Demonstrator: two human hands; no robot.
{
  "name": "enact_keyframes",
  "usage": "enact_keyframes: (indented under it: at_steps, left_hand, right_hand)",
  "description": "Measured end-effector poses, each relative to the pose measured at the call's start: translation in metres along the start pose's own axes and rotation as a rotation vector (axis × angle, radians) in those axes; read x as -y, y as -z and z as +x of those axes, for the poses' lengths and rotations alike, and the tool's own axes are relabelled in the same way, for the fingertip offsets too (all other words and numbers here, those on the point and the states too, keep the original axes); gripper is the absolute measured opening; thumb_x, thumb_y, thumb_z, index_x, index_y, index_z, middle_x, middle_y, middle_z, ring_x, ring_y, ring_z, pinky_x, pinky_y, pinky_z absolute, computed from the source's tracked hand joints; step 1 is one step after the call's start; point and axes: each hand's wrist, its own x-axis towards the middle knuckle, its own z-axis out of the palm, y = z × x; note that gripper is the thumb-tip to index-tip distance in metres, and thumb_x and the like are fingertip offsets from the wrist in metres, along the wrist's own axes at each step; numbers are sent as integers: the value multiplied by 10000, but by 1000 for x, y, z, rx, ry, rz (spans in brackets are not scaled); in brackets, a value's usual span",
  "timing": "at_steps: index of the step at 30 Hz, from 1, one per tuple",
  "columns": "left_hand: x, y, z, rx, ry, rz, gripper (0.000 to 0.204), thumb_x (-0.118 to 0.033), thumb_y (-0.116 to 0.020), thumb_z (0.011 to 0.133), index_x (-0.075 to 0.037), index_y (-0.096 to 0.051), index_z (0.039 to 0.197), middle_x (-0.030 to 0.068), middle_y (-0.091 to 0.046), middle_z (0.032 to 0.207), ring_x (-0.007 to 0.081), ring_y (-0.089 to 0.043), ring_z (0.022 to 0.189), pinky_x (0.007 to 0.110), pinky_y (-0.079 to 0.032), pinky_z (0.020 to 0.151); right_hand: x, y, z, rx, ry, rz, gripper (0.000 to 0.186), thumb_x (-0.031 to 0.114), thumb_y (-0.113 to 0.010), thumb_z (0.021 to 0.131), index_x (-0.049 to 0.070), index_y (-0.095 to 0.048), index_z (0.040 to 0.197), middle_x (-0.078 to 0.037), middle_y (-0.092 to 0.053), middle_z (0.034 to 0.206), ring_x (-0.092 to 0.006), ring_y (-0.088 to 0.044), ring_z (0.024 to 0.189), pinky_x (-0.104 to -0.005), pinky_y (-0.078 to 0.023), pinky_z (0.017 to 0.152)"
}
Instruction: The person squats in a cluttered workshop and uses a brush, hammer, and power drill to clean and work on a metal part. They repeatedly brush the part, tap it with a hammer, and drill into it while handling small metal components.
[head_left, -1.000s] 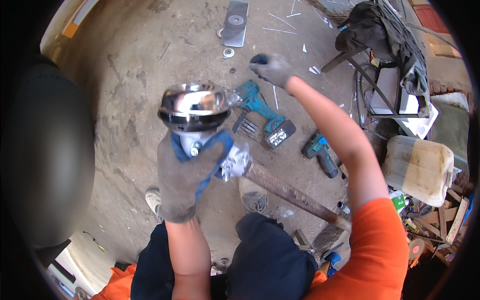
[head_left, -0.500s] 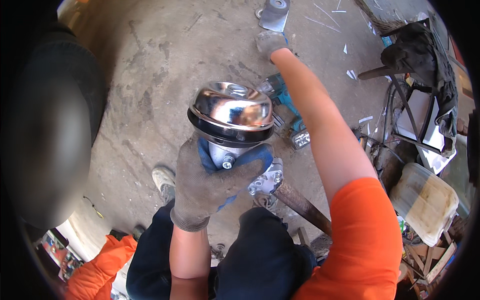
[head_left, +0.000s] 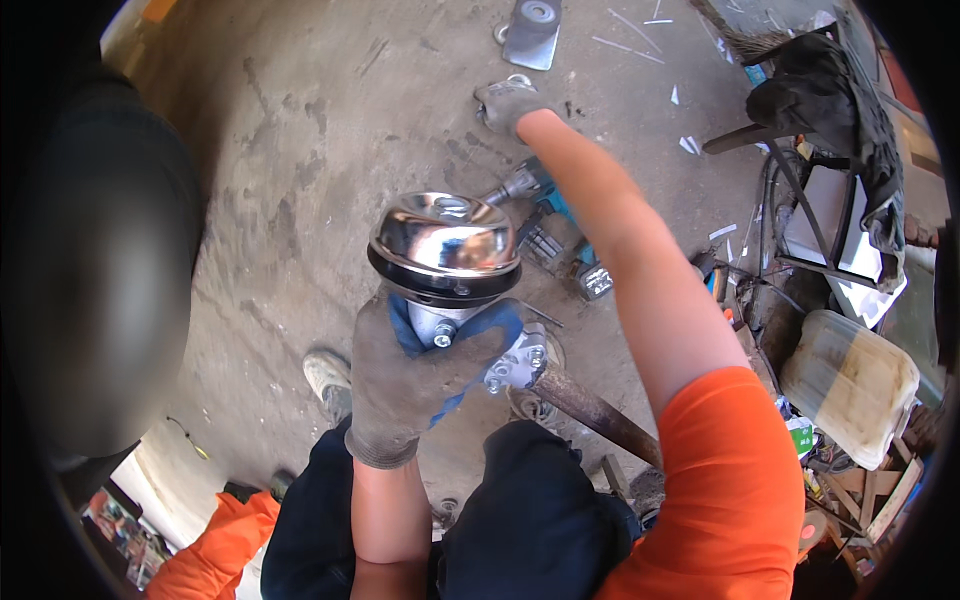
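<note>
My left hand (head_left: 395, 375), in a grey-and-blue work glove, is wrapped round the silver neck of a metal gear head (head_left: 434, 322). A shiny chrome dome (head_left: 445, 235) with a black rim sits on top of this head. The head's bolted clamp (head_left: 518, 362) joins a rusty brown pipe (head_left: 600, 410), which runs down to the right. Far forward, my gloved right hand (head_left: 508, 106) is held low near the floor, fingers closed. A small silvery ring-shaped piece (head_left: 518, 80) shows at its fingers. Just beyond it lies a flat metal plate (head_left: 530, 45) with a round hole.
Under my right forearm lies a teal cordless power tool (head_left: 560, 205), with sockets (head_left: 540, 243) beside it. A black tyre-like shape (head_left: 100, 270) fills the left. At right stand a dark draped chair (head_left: 815, 95), a plastic tub (head_left: 850, 385) and wood scraps (head_left: 880, 495). Paper slivers dot the floor.
My right hand has turned and its fingers now close on the small silvery piece. The gear head in my left hand sits slightly lower and farther left.
</note>
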Motion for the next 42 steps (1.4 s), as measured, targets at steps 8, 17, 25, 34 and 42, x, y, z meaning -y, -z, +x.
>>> enact_keyframes:
  at_steps: [8, 17, 25, 34, 42]
  left_hand:
    - [0, 10, 0, 19, -30, 202, 536, -296, -842, 747, 16, -631, 1129, 118, -726, 973, 198, -716, 878, 316, -564, 766]
    - [4, 13, 2, 50, -284, 65, 455, -329, -814, 770, -21, -678, 1075, 91, -718, 895, 149, -684, 786, 301, -540, 695]
    - [2, 9, -3, 78, -238, 49, 473, -390, -808, 747, -31, -703, 1038, 58, -687, 822, 128, -654, 730, 276, -522, 635]
    - [3, 15, -8, 178, -282, -50, 488, -399, -814, 746, -58, -687, 1070, 49, -692, 885, 139, -653, 808, 291, -526, 707]
    - [18, 18, 0, 192, -367, -28, 507, -418, -822, 739, -79, -693, 1094, 46, -703, 915, 138, -649, 837, 297, -524, 757]
  right_hand:
    - [33, 17, -5, 34, 59, -80, 316, 185, -544, 868, -4, -682, 1080, -192, -688, 1113, -340, -663, 1045, -417, -519, 910]
    - [76, 197, -236, -267, -72, 952, 254, 127, -582, 949, 5, -657, 1158, -96, -714, 944, -144, -666, 787, -288, -528, 705]
    - [154, 243, -348, -493, 239, 376, 161, 107, -628, 919, 3, -658, 1039, -125, -667, 881, -239, -675, 695, -331, -533, 626]
    - [189, 241, -345, -420, 224, 229, 219, 56, -666, 838, -5, -672, 1048, -165, -645, 883, -304, -663, 716, -370, -529, 626]
    - [196, 238, -347, -434, 259, 147, 228, 56, -666, 846, 7, -672, 1069, -167, -635, 869, -309, -656, 736, -388, -517, 639]
